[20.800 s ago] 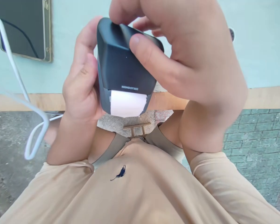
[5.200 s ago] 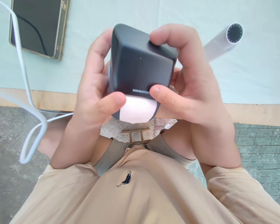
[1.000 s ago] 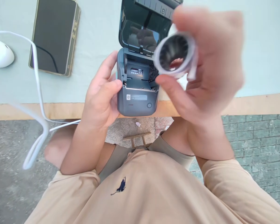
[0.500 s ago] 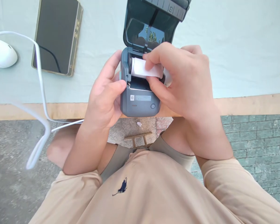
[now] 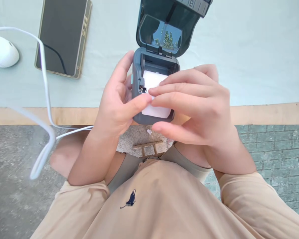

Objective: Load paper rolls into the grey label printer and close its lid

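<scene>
Left hand (image 5: 119, 99) wraps dark grey plastic label printer (image 5: 151, 83), lid open; right hand (image 5: 191, 106) fingertips pin white paper strip (image 5: 154, 96). Paper looks thin, tearable: grip edges.

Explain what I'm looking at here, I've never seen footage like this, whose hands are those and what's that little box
The camera sits on a person's head and looks down, so you see their own two bare hands and beige shirt. The left hand steadies a small dark grey label printer with its lid swung open, at the edge of a table under a pale green cloth. The right hand draws the loose end of a white paper roll, seated inside, forward over the printer's front. Also on the cloth: a dark phone in a gold-edged case, a white rounded mouse-like object and a white cable.
</scene>
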A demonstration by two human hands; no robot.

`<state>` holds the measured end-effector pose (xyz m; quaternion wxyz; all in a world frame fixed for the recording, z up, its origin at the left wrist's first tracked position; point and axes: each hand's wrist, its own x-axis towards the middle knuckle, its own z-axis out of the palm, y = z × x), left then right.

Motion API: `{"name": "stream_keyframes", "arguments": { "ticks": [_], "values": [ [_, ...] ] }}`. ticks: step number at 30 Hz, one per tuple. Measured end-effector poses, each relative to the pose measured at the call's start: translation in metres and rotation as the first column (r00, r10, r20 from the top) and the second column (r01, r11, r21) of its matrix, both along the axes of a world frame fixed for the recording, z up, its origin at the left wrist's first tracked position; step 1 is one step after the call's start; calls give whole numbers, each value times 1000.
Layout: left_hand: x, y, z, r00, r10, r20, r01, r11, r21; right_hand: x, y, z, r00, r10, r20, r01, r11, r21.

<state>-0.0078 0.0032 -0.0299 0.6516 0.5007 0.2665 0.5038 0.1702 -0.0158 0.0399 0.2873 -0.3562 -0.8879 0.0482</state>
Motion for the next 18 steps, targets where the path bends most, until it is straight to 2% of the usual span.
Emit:
{"name": "stream_keyframes", "arguments": {
  "ticks": [2,4,6,7,12,14,18],
  "values": [
    [-2,2,-7,999,0,-36,4,995,96,3,3,-2,991,-32,-133,32,999,-6],
    [-2,4,-11,999,14,-46,-6,986,169,6,9,-3,964,-175,-202,181,983,14],
    [-2,4,-12,997,49,-66,-38,987,156,10,16,-4,923,-333,-193,339,941,-5],
    [-2,3,-11,995,66,-68,-55,987,150,11,18,-3,910,-370,-184,371,928,-31],
    [1,-1,-5,995,94,-46,-87,987,132,11,22,13,931,-338,-139,300,924,-236],
    [1,-3,-3,992,103,-73,-94,989,111,9,19,19,933,-325,-157,280,926,-253],
    [1,-4,1,990,104,-94,-95,991,99,8,11,20,909,-331,-252,285,937,-203]
  ]
}}
